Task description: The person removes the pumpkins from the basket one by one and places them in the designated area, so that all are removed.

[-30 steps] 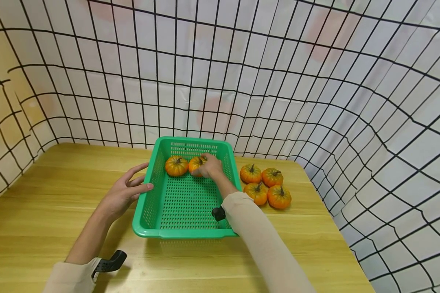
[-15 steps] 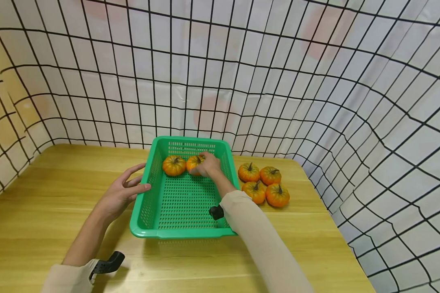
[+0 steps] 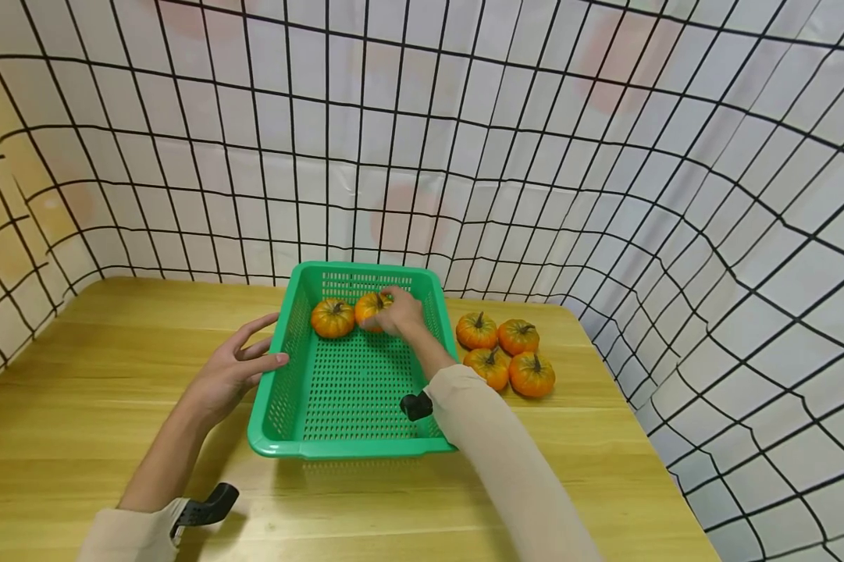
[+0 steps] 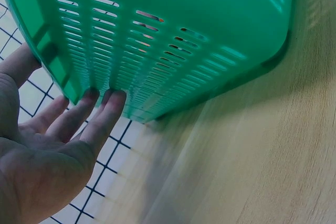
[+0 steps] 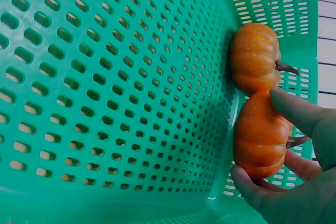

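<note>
In the head view, my right hand (image 3: 399, 314) reaches into a green plastic basket (image 3: 337, 448) and grips a small orange pumpkin (image 3: 367, 309). The right wrist view has the thumb at one end of this pumpkin (image 5: 260, 140) and fingertips at the other, its stem pointing toward the palm. Against it sits a second pumpkin (image 3: 333, 318), both by the basket's back wall. My left hand (image 3: 228, 375) holds the basket's left side, thumb over the rim. From the left wrist, its fingertips (image 4: 113, 98) touch the perforated outer wall (image 4: 157, 40).
On the wooden table (image 3: 112, 437), several more pumpkins, among them one (image 3: 532, 375) at the front right, stand clustered right of the basket. A white curtain with a black grid (image 3: 393, 140) encloses the table at the back and sides.
My right hand has shifted the pumpkin slightly left, up against the other one in the basket. The left hand stays at the basket's side, and the head view has shifted a little.
</note>
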The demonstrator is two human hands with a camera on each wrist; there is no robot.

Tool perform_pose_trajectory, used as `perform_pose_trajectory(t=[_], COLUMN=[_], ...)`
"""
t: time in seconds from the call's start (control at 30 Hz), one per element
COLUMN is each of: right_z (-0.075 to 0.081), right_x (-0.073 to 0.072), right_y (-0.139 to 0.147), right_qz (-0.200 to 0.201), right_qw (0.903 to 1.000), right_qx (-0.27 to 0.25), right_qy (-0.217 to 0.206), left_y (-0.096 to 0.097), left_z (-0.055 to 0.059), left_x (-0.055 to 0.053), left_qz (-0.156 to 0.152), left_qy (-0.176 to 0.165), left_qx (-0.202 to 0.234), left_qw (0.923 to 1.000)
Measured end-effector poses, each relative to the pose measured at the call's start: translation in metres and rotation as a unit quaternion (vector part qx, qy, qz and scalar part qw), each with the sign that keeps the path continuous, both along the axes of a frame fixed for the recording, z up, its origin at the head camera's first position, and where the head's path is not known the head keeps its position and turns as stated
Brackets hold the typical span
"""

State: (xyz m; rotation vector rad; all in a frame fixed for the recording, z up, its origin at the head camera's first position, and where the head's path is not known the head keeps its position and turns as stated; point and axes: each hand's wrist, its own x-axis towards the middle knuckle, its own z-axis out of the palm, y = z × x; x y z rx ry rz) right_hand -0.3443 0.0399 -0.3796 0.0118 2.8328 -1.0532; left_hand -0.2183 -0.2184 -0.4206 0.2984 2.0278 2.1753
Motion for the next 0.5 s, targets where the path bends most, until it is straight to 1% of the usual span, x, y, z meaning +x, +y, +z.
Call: perform_pose_trajectory(t=[0.27, 0.5], right_z=[0.009, 0.021], right_x=[-0.001, 0.0], right_y=[0.005, 0.01], right_qz=[0.011, 0.035], right_qw=[0.9997, 0.9993], right_qx=[-0.021, -0.004], right_qy=[-0.007, 0.011], left_y=[0.0, 0.0], left_z=[0.0, 0.0], left_x=[0.0, 0.0], left_qz=[0.002, 0.003], left_qy=[-0.001, -0.002], left_qx=[0.004, 0.0], left_qw=[1.0, 1.0])
